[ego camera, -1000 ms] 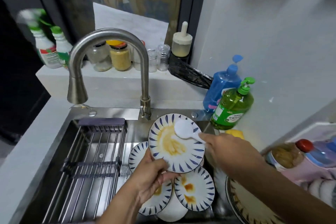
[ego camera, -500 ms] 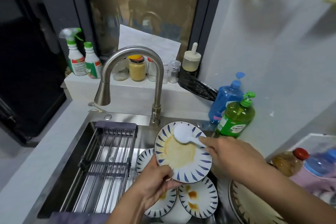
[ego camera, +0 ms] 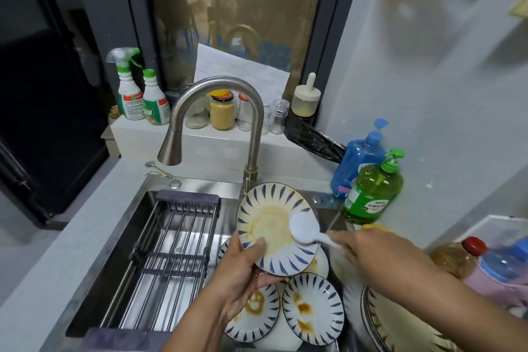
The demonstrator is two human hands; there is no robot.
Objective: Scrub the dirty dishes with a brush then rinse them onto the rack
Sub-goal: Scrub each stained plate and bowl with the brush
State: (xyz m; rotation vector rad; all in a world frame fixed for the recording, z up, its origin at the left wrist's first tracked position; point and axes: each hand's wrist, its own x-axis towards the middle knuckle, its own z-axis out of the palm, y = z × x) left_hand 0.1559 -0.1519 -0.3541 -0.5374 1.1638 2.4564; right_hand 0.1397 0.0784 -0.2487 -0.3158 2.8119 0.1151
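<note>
My left hand grips a white plate with blue dashes by its lower rim, tilted up over the sink, thumb on its face. An orange smear covers the plate's middle. My right hand holds the handle of a white brush, whose head presses on the plate's right side. Below lie more dirty plates of the same pattern with orange stains. The metal rack spans the sink's left half and holds nothing.
A steel faucet arches over the sink, with no water running. Green and blue soap bottles stand at the right back. Jars and spray bottles line the ledge. A stack of larger plates sits at the right.
The brush head has slid from the plate's top down to its lower right side. The orange stain is spread thinner. The view has shifted, so the sink sits lower in frame.
</note>
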